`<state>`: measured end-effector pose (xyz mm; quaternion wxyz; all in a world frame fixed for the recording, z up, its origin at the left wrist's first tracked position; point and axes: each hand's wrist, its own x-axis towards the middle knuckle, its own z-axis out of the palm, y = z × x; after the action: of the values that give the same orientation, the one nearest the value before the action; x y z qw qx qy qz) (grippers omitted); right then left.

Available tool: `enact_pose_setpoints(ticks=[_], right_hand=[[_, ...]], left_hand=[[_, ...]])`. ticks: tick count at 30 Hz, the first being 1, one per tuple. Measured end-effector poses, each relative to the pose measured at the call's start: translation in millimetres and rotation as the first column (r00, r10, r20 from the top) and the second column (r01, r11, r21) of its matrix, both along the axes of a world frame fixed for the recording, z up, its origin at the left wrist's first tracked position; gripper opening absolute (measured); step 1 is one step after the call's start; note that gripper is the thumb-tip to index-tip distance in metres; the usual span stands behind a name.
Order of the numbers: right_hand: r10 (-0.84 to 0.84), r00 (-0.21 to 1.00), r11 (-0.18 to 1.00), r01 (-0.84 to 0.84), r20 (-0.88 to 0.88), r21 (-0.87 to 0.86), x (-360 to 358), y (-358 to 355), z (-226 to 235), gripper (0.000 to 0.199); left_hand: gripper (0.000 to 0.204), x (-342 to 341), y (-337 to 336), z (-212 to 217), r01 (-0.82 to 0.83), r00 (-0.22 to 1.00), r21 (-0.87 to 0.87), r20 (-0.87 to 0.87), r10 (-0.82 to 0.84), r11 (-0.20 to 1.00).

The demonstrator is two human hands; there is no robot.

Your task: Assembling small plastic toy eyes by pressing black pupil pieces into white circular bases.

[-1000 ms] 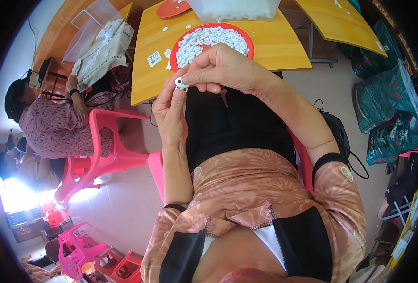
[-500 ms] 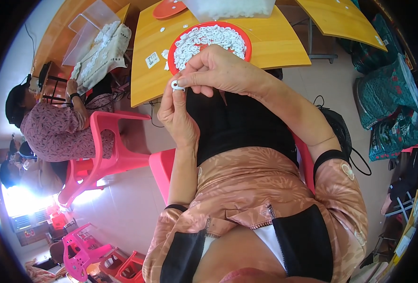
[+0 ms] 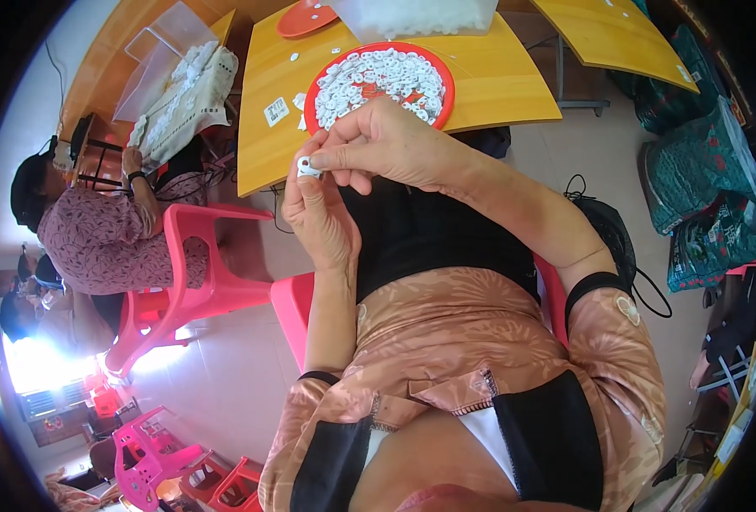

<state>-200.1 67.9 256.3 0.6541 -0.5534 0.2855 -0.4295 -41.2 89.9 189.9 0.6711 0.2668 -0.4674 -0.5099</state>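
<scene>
A small white plastic piece with a hole [image 3: 307, 166] is pinched between the thumb and fingers of my left hand [image 3: 319, 213]. My right hand [image 3: 382, 147] reaches across from the right, its thumb and forefinger closed at the same piece. Whether those right fingers also hold something of their own is hidden. Just beyond my hands, a round red tray [image 3: 448, 94] sits on the yellow table, filled with many similar white pieces [image 3: 386, 72]. My right hand covers part of the tray's near side.
The yellow table [image 3: 506, 81] also bears a clear plastic bin [image 3: 412, 17], an orange-red plate [image 3: 297, 21] and a printed label [image 3: 275, 111]. To the left a person works on a pink chair [image 3: 177, 256]. Green bags [image 3: 693, 166] stand at the right.
Both hands have shifted slightly left and toward me with the white piece. It is now turned so its hole shows more plainly.
</scene>
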Motion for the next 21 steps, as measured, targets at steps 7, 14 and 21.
enact_pose_setpoints(ticks=[7,14,21], right_hand=[[0.067,0.998,0.993,-0.068,0.012,0.100,-12.3,-6.6,2.3,0.027],[0.098,0.995,0.991,-0.100,0.029,0.087,-16.2,-7.4,8.1,0.027],[0.024,0.979,0.981,-0.062,-0.204,-0.181,-14.4,-3.0,12.8,0.024]], left_hand=[[0.059,10.3,-6.3,10.1,0.098,0.995,0.026,-0.019,-0.098,0.995],[0.051,16.4,-10.0,12.1,0.192,0.981,-0.021,-0.008,-0.192,0.981],[0.051,13.6,-8.2,15.7,0.068,0.998,-0.002,0.010,-0.067,0.998]])
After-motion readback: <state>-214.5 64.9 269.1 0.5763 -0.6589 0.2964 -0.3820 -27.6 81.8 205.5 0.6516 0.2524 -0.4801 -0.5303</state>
